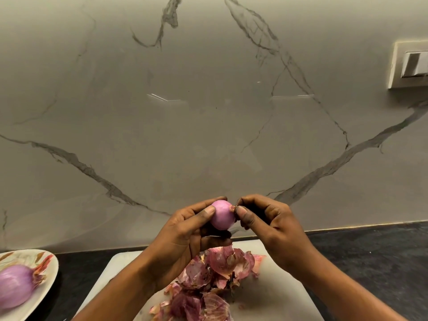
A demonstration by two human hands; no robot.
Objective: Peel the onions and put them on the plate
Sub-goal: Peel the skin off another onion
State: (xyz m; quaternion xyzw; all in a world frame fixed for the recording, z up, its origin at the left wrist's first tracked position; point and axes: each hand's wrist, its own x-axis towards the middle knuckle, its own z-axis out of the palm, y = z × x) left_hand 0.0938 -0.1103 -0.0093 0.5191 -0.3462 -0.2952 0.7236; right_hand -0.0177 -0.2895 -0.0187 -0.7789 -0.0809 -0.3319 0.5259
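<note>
**Skins heaped under the hands, second onion almost bare**

Loose papery skins (pixel 203 286) lie in a pile on the white cutting board (pixel 282 297), directly below both wrists. Above them, the left hand (pixel 183 237) cups a small pink onion (pixel 221 215), with the thumb pressed on its near side and the fingers curled behind and beneath it. The right hand (pixel 266 223) meets it from the other side, thumb and forefinger pinched narrowly on the dry brown tip just beside the left fingertips.

The onion's surface looks smooth and clean, so only that tip seems left to pull. Well out past the left hand's knuckles, a plate (pixel 23 258) already carries one peeled onion (pixel 14 286), a dry tuft still on its end. By my reading the held onion is close to ready for the plate. No unpeeled onions are in view, so I cannot tell if more remain.
</note>
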